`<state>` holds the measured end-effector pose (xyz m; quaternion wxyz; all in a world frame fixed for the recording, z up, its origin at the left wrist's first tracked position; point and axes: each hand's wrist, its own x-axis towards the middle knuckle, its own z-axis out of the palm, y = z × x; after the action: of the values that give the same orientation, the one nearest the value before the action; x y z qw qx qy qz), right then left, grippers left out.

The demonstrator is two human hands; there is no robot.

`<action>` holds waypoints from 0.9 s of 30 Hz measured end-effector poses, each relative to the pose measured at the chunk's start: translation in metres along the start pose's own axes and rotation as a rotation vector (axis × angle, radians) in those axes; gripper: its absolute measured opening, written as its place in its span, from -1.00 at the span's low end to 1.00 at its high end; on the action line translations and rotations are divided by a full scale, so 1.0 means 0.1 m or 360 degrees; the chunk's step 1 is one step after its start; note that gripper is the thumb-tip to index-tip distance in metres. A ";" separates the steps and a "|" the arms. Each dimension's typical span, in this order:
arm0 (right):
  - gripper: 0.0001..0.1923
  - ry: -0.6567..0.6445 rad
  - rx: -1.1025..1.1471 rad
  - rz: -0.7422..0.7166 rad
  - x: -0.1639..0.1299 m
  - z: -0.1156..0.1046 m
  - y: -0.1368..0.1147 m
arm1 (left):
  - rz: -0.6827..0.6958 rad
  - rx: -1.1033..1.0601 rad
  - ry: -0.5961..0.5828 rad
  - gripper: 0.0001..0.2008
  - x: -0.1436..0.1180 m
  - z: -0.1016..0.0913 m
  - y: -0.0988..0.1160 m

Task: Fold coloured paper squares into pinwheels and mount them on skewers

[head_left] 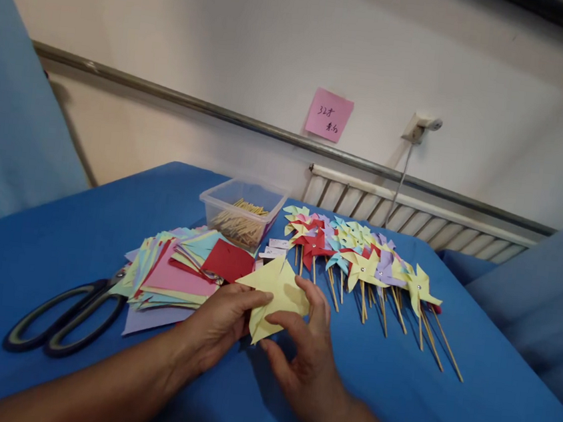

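Note:
A yellow paper square (287, 293), cut into flaps from its corners, is held up over the blue-covered table. My left hand (222, 322) pinches it from the left, thumb on top and the other fingers behind. On the other side my right hand (310, 358) curves round the paper's right edge, with a fingertip near its middle and the thumb at the lower corner. Just left of the hands lies a stack of coloured paper (186, 278), with a red sheet (228, 260) on top. Large dark-handled scissors (74, 317) rest beside the stack, blades partly under paper.
A clear plastic box (246, 210) of short wooden sticks stands behind the stack. Several finished paper pinwheels (363, 270) on sticks lie in rows to the right. Small white labels (273, 252) lie between. A radiator (363, 199) and rail (222, 109) run along the wall.

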<state>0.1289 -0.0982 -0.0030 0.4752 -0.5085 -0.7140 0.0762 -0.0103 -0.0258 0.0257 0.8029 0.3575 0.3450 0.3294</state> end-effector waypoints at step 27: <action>-0.91 0.0170 0.0284 0.0534 0.09 0.02 0.20 | -0.0025 0.0319 0.0205 -0.74 0.07 -0.02 -0.14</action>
<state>0.1400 -0.0812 -0.0106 0.5363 -0.5794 -0.5835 0.1902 -0.0046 -0.0274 0.0112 0.7419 0.4112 0.4298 0.3093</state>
